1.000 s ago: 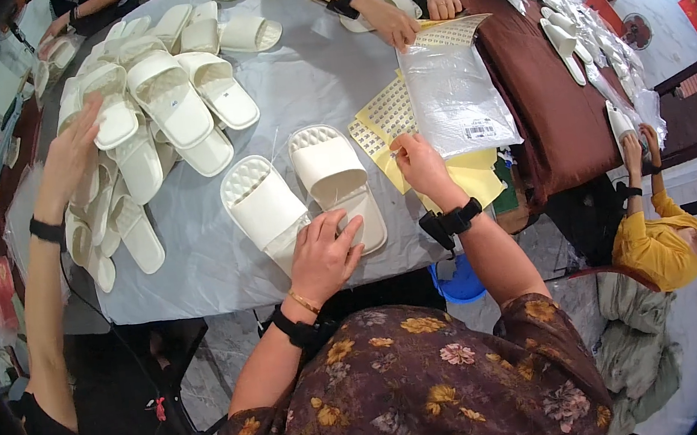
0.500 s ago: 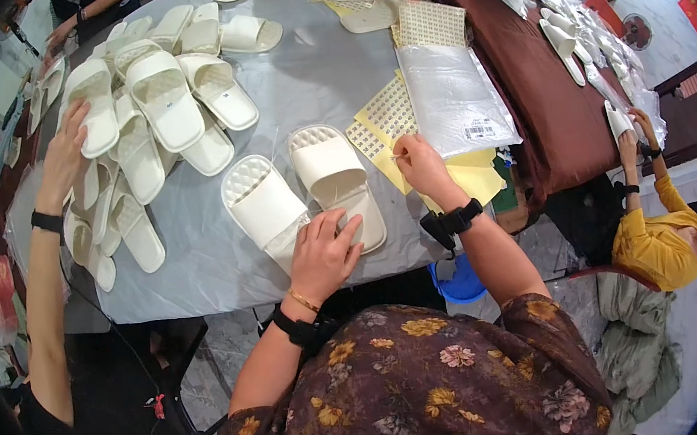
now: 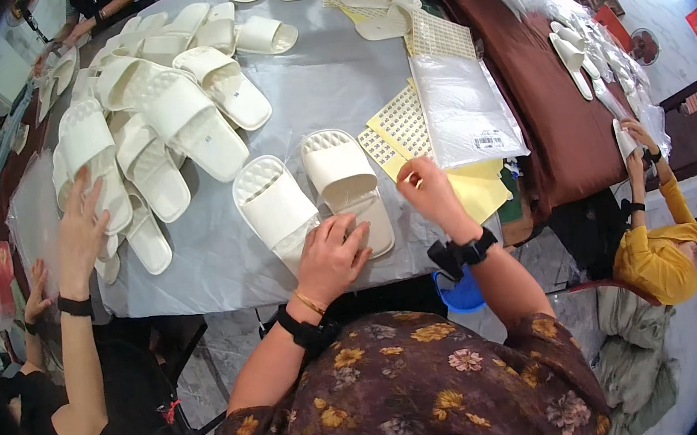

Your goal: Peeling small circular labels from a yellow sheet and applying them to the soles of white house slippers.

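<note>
Two white slippers lie side by side before me, toes away: a left slipper (image 3: 279,208) and a right slipper (image 3: 348,179). My left hand (image 3: 334,255) rests across their near ends, fingers spread and slightly bent, touching the right one's footbed. Beside the pair, my right hand (image 3: 432,193) is closed in a pinch at the near edge of the yellow sticker sheets (image 3: 402,121). Whatever sits between its fingertips is too small to make out. A clear plastic bag (image 3: 470,113) lies over more sheets just beyond this hand.
A heap of white slippers (image 3: 182,116) covers the table's left side, with a co-worker's hand (image 3: 83,226) on it. Another sheet with slippers (image 3: 381,12) lies at the far edge. A brown padded surface (image 3: 517,112) borders the right; a person in yellow (image 3: 661,242) works there.
The co-worker's hand at left has come nearer, and slippers in the heap have shifted. My left hand stays on the pair; my right hand remains pinched by the sheets. The view has shifted slightly.
</note>
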A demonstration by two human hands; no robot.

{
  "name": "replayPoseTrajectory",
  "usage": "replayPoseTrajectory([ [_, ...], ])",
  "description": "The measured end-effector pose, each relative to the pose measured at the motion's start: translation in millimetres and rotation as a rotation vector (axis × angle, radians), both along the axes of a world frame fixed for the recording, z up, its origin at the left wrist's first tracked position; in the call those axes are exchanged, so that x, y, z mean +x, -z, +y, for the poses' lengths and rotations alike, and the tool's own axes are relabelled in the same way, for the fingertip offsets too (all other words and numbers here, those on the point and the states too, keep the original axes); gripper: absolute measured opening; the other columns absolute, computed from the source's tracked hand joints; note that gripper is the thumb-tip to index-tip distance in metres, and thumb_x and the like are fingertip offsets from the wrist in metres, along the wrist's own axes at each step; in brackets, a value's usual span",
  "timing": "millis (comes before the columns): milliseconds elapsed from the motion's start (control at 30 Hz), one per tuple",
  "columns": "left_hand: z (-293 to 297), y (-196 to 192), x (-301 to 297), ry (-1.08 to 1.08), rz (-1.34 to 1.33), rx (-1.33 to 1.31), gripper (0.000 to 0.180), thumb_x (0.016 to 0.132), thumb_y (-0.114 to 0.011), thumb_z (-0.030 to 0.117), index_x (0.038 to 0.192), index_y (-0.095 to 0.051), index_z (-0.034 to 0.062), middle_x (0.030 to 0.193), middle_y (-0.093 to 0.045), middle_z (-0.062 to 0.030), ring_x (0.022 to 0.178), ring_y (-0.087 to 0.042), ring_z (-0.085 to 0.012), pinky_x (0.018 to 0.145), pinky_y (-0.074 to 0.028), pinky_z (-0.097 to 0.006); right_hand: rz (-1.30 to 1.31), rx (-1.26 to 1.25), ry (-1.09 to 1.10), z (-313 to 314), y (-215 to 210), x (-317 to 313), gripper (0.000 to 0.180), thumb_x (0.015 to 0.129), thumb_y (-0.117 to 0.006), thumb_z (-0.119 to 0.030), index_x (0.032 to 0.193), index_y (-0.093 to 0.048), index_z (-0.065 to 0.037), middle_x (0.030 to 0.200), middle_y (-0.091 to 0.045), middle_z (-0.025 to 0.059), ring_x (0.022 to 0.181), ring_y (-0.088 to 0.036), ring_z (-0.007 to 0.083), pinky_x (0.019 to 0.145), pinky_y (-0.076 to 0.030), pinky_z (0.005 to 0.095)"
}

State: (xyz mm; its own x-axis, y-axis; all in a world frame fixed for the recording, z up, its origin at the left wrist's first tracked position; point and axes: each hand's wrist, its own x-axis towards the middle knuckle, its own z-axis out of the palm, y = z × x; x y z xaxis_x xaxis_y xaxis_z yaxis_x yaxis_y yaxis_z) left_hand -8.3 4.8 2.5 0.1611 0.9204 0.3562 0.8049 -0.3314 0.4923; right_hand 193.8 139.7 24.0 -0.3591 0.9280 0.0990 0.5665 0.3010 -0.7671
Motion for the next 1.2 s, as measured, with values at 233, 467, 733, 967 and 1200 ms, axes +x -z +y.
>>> replayPoseTrajectory([
  [233, -1, 3, -1, -0.001, -0.043, 0.034, 0.036, 0.079, -0.075, 0.022, 0.111, -0.065, 0.0091, 0.122, -0.058, -0.0095, 0.115, -0.055, -0.0294, 0.096, -0.046, -0.042, -0.048, -0.215, -0.174, -43, 0, -21, 0.011, 0.083, -0.068, -0.012, 0.087, -0.067, -0.001, 0.085, -0.06, 0.0165, 0.078, -0.063, 0.0322, 0.07, -0.051, 0.0396],
  [467, -2, 6, -2, -0.003, -0.053, 0.028, 0.037, 0.08, -0.074, 0.023, 0.112, -0.064, 0.0089, 0.123, -0.058, -0.0097, 0.116, -0.055, -0.0296, 0.096, -0.045, -0.042, -0.079, -0.119, -0.192, -48, 8, -31, 0.008, 0.081, -0.066, -0.009, 0.086, -0.066, -0.002, 0.085, -0.06, 0.0188, 0.081, -0.06, 0.038, 0.073, -0.049, 0.0437],
  [733, -2, 8, -2, -0.008, -0.051, 0.042, 0.037, 0.08, -0.074, 0.023, 0.112, -0.064, 0.0083, 0.125, -0.058, -0.0096, 0.117, -0.054, -0.0291, 0.097, -0.044, -0.042, -0.049, -0.12, -0.134, -50, 9, -33, 0.007, 0.081, -0.066, -0.009, 0.083, -0.066, -0.003, 0.085, -0.06, 0.0187, 0.081, -0.06, 0.0392, 0.072, -0.05, 0.0452],
  [967, -2, 6, -2, -0.006, -0.05, 0.031, 0.037, 0.08, -0.074, 0.023, 0.112, -0.064, 0.0077, 0.125, -0.058, -0.0099, 0.118, -0.054, -0.029, 0.097, -0.044, -0.042, -0.157, -0.057, -0.157, -52, 9, -33, 0.007, 0.082, -0.065, -0.01, 0.084, -0.065, -0.003, 0.087, -0.06, 0.0183, 0.082, -0.061, 0.0385, 0.072, -0.05, 0.0452],
  [1200, -1, 3, -2, -0.002, -0.053, 0.023, 0.037, 0.079, -0.074, 0.022, 0.112, -0.064, 0.008, 0.124, -0.058, -0.0096, 0.117, -0.054, -0.0291, 0.097, -0.045, -0.041, -0.04, -0.22, -0.008, -44, 11, -35, 0.027, 0.081, -0.068, -0.011, 0.106, -0.06, -0.003, 0.085, -0.061, 0.015, 0.078, -0.063, 0.034, 0.071, -0.051, 0.0436],
])
